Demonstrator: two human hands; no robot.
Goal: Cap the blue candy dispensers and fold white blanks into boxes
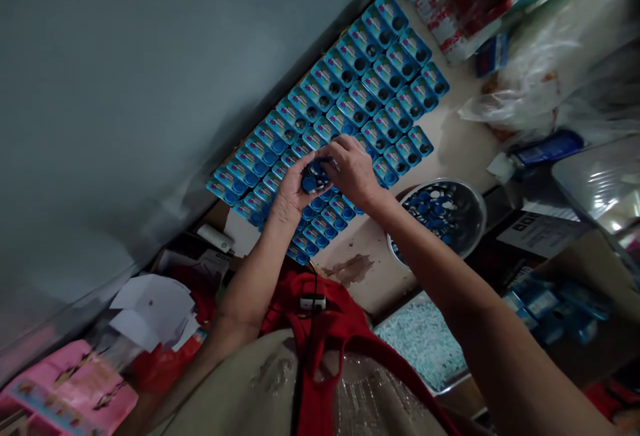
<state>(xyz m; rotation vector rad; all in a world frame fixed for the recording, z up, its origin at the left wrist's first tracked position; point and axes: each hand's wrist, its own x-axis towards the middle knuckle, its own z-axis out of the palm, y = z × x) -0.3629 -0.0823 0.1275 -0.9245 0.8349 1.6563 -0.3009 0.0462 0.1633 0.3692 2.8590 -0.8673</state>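
My left hand is cupped around a handful of small round blue pieces, some showing dark or whitish sides. My right hand bends over the same handful, its fingertips drawn together at the pieces; what they pinch is hidden. Both hands are above rows of blue printed packs laid side by side on the table. Many packs have a round spot at one end, dark in the upper right rows and bright blue in the lower left ones.
Right of the packs a metal bowl holds many blue and white round pieces. Nearer me is a tray of pale turquoise bits. Plastic bags crowd the table's right side. A grey wall borders the left. Papers lie lower left.
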